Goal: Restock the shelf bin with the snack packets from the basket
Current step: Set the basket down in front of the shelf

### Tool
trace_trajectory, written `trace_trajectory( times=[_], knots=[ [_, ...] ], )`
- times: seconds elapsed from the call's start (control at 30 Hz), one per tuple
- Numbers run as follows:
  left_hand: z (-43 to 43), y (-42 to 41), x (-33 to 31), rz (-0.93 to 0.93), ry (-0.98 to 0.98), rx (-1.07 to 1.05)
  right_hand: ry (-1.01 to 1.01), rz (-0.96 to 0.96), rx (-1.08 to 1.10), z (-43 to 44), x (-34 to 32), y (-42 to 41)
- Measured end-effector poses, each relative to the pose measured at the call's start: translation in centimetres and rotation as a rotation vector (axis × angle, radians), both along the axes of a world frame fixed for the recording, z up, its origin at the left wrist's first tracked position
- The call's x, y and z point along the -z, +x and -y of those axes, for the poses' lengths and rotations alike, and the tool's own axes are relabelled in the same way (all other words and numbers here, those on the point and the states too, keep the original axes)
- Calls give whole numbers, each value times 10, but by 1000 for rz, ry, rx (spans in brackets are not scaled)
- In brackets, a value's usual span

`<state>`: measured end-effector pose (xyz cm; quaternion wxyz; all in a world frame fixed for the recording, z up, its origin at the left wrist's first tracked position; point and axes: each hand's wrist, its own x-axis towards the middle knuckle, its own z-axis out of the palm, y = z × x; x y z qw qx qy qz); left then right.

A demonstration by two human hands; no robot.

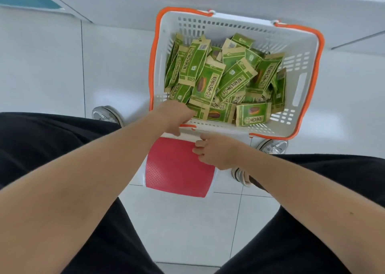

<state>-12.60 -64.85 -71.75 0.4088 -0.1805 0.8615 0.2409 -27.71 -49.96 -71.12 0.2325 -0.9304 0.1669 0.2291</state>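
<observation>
A white basket (300,115) with orange handles holds several green snack packets (210,80) in a loose heap. It rests on the far end of a stool with a red seat (177,169). My left hand (175,115) is at the basket's near left corner. Its fingers curl over the near rim against a packet, and its thumb is outside the wall. My right hand (214,150) hovers just below the near rim with its fingers curled and nothing in them. Its index finger touches the rim. No shelf bin is in view.
My legs in black trousers frame the stool on both sides. The stool's metal feet (104,113) stand on a white tiled floor. A white shelf base (270,1) runs behind the basket. A shoe (241,174) shows under my right forearm.
</observation>
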Motion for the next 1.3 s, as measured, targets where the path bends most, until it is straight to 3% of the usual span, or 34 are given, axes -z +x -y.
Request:
trace_trajectory(
  times=[0.1, 0.2, 0.27, 0.33, 0.4, 0.47, 0.53, 0.67, 0.73, 0.97, 1.07, 1.13, 1.23, 1.3],
  knots=[
    [-3, 0, 8, 4, -4, 94, 183, 9, 113, 1, 0, 9],
    [10, -5, 10, 54, 131, -41, 411, 12, 430, 8, 6, 23],
    [26, -13, 11, 134, 282, -171, 687, -57, 573, 9, 13, 29],
    [41, -23, 14, 272, 443, -260, 906, -153, 539, 13, 19, 34],
    [53, -37, 20, 360, 527, -276, 934, -97, 560, 21, 22, 36],
    [63, -53, 27, 314, 536, -298, 895, 40, 759, 44, 18, 32],
    [71, -67, 35, 226, 524, -370, 1009, 114, 893, 66, 14, 28],
    [82, -95, 47, 2, 554, -582, 1344, 10, 913, 112, 14, 6],
    [89, -102, 55, -150, 443, -594, 1384, 9, 954, 136, 18, -13],
    [119, -113, 54, -437, 174, -647, 1018, -174, 1180, 179, 38, -73],
    [125, -112, 51, -544, -88, -549, 793, -142, 1394, 181, 34, -83],
    [121, -110, 54, -507, -198, -475, 482, -206, 1406, 180, 24, -89],
    [108, -106, 52, -340, -185, -347, -123, -354, 1253, 174, 11, -95],
    [100, -103, 49, -291, -204, -300, -192, -347, 1271, 165, 16, -95]
  ],
)
